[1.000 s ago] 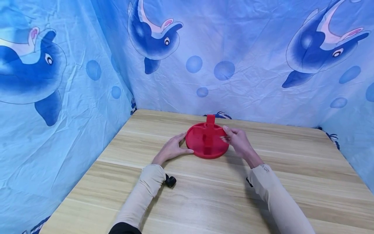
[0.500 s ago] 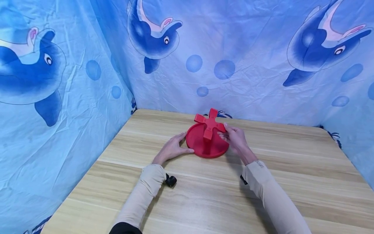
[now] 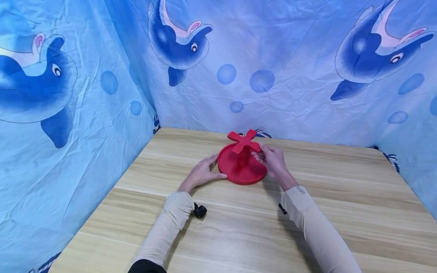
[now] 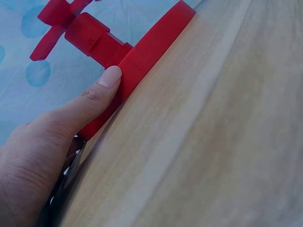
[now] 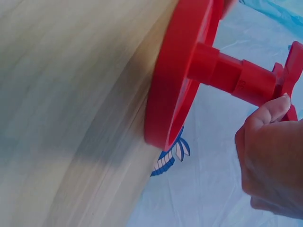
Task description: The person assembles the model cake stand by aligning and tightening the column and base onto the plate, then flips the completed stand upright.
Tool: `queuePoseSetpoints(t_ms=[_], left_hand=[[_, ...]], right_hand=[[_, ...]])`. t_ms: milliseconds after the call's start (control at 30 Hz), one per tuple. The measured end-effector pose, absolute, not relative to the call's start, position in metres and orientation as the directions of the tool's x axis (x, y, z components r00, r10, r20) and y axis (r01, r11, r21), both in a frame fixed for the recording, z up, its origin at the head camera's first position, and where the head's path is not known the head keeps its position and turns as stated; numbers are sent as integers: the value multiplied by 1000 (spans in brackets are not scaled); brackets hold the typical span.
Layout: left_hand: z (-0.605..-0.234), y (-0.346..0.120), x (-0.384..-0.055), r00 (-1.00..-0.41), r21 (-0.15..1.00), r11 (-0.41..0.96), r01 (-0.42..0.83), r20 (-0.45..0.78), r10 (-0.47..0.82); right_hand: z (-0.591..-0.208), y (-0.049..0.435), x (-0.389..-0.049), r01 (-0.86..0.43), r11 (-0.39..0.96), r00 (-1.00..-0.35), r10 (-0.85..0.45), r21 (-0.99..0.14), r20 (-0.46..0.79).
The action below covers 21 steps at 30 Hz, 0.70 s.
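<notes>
Cross [image 3: 244,140] where?
Over dish [image 3: 228,170], atop post [image 5: 225,72]. Right hand [image 3: 274,162] pinches its edge, closed; left hand [image 3: 201,174] cups dish, thumb and fingers spread.
Tip?
Pin dish flat, turn level, I'd say.

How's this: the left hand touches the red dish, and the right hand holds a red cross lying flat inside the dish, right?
Not quite: the cross isn't lying inside the dish. It's at the top of the post, raised above the dish, as the right wrist view shows. The left hand does touch the dish, and the right hand holds the cross.
</notes>
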<state>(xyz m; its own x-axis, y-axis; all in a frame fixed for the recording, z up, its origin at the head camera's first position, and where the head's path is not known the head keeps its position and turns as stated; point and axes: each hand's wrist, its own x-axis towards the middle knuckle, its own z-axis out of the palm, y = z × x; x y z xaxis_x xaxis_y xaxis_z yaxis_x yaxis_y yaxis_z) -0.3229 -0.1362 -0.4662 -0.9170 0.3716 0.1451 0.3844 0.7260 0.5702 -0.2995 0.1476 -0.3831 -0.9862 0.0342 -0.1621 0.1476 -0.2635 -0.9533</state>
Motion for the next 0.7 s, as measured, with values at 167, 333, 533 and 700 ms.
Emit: queuePoseSetpoints(t_ms=[167, 333, 533, 700], left_hand=[[-465, -136, -323, -916, 562, 730, 389, 149, 373], [-465, -136, -323, -916, 565, 728, 388, 150, 371], [-465, -135, -323, -917, 563, 730, 388, 154, 369], [-466, -135, -322, -921, 563, 735, 378, 149, 359]], right_hand=[[-389, 148, -297, 19, -113, -999, 46, -993, -24], [-393, 148, -292, -116, 105, -992, 38, -988, 120], [-395, 145, -286, -246, 296, -965, 17, -923, 262], [-397, 138, -280, -279, 367, -950, 30, -888, 311]])
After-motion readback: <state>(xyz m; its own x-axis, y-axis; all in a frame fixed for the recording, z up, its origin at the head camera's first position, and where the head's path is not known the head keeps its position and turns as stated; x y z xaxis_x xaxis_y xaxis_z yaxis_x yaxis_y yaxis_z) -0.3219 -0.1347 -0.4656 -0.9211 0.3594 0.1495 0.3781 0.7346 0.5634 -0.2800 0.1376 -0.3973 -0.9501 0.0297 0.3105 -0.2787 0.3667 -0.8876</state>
